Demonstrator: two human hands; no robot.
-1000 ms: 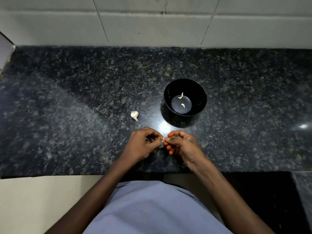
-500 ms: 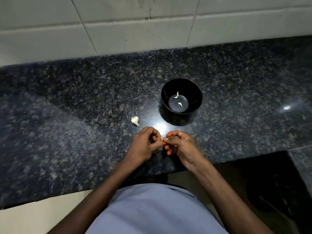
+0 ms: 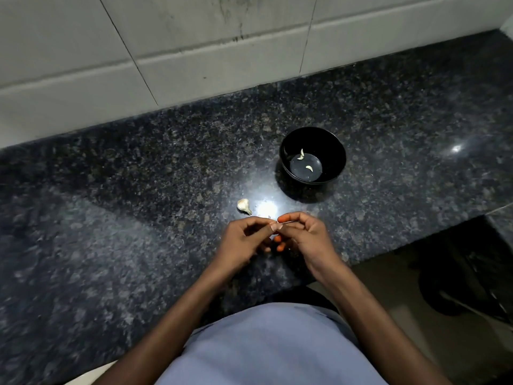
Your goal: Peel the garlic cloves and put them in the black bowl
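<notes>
- Garlic clove (image 3: pixel 277 225) pinched between both hands, low over the counter (image 3: pixel 138 218), just in front of the black bowl (image 3: pixel 313 155). Mostly hidden by fingers, only a thin pale bit showing.
- Left hand (image 3: pixel 244 240) curled, thumb and first finger nipping one end of the clove.
- Right hand (image 3: pixel 304 236) curled too, fingertips (image 3: pixel 283 218) clamped on the other end. Both hands together, touching at the tips.
- Probably very light and small, so easy to drop. Best held by the two pointy ends, with nails picking at the skin in the middle.
- Skin likely thin, dry and papery. Likely to tear in little bits and stick to fingers.
- Clove under the skin likely firm but a bit slippery once bare. Too hard a squeeze could make it pop out and skid on the shiny counter.
- Three peeled cloves (image 3: pixel 308 168) lying in the bottom of the black bowl already.
- More garlic (image 3: pixel 243 205), with skin on, lying on the counter, just left of the bright light spot, near the left hand but not touching it.
- Black bowl close by and open at the top, so only a short reach needed for the drop.
- Can't tell how much skin is off this clove.
</notes>
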